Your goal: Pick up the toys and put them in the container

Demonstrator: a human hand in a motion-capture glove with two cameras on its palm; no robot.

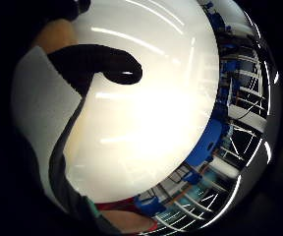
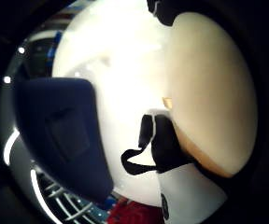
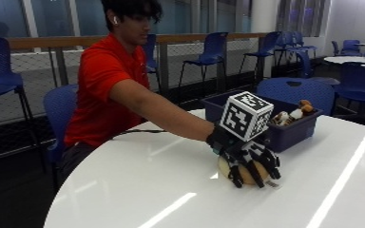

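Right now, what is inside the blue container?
Several small toys show above the rim of the blue container, brown and white ones; anything deeper is hidden by its wall.

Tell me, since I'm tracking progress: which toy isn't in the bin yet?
The tan round toy on the white table, under the gloved right hand, whose fingers curl over it. The other toys lie in the blue bin.

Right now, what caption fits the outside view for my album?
A gloved hand grips a tan toy on the white table, beside a blue bin of toys.
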